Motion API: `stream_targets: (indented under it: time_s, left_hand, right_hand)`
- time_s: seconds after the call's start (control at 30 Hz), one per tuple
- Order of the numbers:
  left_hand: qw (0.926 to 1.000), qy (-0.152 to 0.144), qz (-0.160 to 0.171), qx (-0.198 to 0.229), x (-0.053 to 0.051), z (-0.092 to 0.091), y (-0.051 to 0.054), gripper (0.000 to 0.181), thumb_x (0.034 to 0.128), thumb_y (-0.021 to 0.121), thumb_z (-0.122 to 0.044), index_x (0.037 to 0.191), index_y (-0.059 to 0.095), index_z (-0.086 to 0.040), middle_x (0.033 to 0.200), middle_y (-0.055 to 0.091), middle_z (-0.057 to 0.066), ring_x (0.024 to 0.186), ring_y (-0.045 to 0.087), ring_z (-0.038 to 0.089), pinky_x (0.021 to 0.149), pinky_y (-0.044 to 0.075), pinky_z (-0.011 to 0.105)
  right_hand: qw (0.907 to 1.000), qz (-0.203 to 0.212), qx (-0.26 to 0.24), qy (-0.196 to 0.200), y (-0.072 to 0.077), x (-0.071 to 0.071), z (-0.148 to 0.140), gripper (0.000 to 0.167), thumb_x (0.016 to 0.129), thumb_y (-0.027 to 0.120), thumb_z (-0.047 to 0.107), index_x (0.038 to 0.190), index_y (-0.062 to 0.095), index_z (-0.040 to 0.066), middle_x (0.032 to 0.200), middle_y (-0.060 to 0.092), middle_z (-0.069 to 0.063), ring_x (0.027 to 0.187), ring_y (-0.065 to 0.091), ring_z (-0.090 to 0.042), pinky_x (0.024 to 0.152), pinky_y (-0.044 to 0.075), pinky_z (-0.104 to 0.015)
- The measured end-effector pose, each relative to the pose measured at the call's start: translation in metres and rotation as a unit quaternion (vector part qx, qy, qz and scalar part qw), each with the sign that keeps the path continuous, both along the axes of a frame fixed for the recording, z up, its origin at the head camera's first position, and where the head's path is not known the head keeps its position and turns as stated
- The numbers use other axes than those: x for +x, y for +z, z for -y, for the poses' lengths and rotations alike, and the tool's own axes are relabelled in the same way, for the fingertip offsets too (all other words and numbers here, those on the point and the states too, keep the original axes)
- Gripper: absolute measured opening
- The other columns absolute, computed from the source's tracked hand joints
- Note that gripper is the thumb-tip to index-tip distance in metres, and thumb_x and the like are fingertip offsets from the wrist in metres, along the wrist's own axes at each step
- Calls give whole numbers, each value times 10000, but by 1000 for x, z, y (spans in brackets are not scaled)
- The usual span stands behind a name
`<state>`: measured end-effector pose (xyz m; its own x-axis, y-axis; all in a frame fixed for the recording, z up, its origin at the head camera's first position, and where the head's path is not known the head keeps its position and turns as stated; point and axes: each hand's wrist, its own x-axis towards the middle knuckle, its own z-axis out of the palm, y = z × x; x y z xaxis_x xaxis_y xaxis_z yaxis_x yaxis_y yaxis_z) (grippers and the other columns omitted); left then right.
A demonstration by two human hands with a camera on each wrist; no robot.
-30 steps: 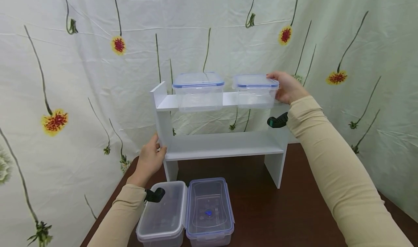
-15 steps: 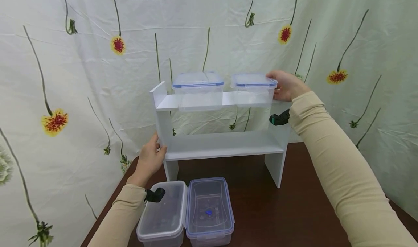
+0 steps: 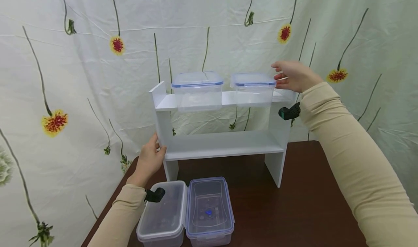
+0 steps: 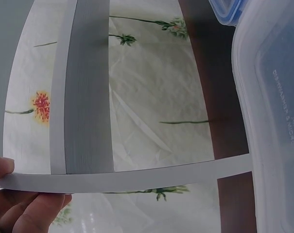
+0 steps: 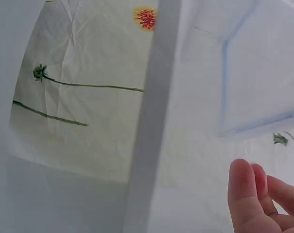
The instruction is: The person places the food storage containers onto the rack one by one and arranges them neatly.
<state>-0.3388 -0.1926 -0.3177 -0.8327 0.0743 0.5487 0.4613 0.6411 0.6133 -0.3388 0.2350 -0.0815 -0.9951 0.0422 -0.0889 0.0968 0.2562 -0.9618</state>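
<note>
On the top board of a white shelf unit (image 3: 225, 145) stand two clear lidded food containers with blue rims, a left one (image 3: 197, 93) and a right one (image 3: 253, 91). Beside the right container's far right corner is my right hand (image 3: 295, 75), holding nothing, its fingers loosely bent. In the right wrist view a small gap shows between the fingertips (image 5: 242, 179) and that container. My left hand (image 3: 151, 160) pinches the shelf's left side panel, thumb on one face and fingers on the other, as the left wrist view shows.
Two more lidded containers, one with a white rim (image 3: 164, 210) and one with a blue rim (image 3: 210, 210), stand side by side on the dark brown table (image 3: 287, 218) in front of the shelf. A flower-print curtain (image 3: 98, 76) hangs behind.
The right container has shifted slightly left on the top board. My right hand has let go of it and moved up and right. The left hand has stayed on the panel.
</note>
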Motion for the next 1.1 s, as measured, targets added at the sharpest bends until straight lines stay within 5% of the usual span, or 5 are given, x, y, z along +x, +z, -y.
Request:
stream_targets:
  time_s: [0.13, 0.4, 0.8, 0.93, 1.1]
  left_hand:
    - [10000, 12, 48, -1, 1, 0, 1, 564, 997, 506, -7, 1532, 329, -8, 1352, 547, 372, 1180, 611, 492, 868, 552, 607]
    - [10000, 43, 42, -11, 0, 0, 2, 552, 998, 514, -6, 1525, 349, -24, 1368, 544, 358, 1189, 609, 485, 865, 558, 600]
    - [10000, 22, 62, -9, -2, -1, -2, 569, 993, 504, -24, 1536, 334, -26, 1392, 530, 348, 1205, 602, 481, 864, 560, 597]
    - [10000, 38, 81, -23, -2, -1, 0, 568, 1004, 487, -39, 1545, 316, -31, 1398, 527, 345, 1200, 605, 485, 865, 557, 602]
    - [10000, 15, 73, 20, -1, 0, -1, 571, 1001, 494, -21, 1543, 315, -30, 1426, 504, 338, 1216, 592, 488, 867, 554, 608]
  right_hand:
    - [9995, -218, 215, 92, 3, 9, -10, 715, 1052, 398, 431, 1612, 96, 103, 1273, 412, -33, 1182, 457, -169, 1173, 378, -310]
    - [9971, -692, -110, 300, -20, 28, -48, 337, 1035, 468, 429, 1253, 442, 174, 1194, 473, -18, 1109, 550, -184, 822, 570, -210]
    - [9857, -1130, -714, 1022, -101, 59, -76, 286, 1062, 469, 334, 1238, 534, 119, 1031, 668, 57, 965, 676, -101, 838, 571, -220]
    - [9824, -973, -551, 1493, -133, 61, -60, 252, 1069, 464, 279, 1216, 552, 95, 1053, 666, 28, 980, 671, -111, 862, 569, -243]
    - [9792, -550, -110, 1948, -187, 59, -23, 496, 1064, 461, 279, 1394, 427, -89, 1104, 628, -12, 978, 651, -109, 916, 552, -287]
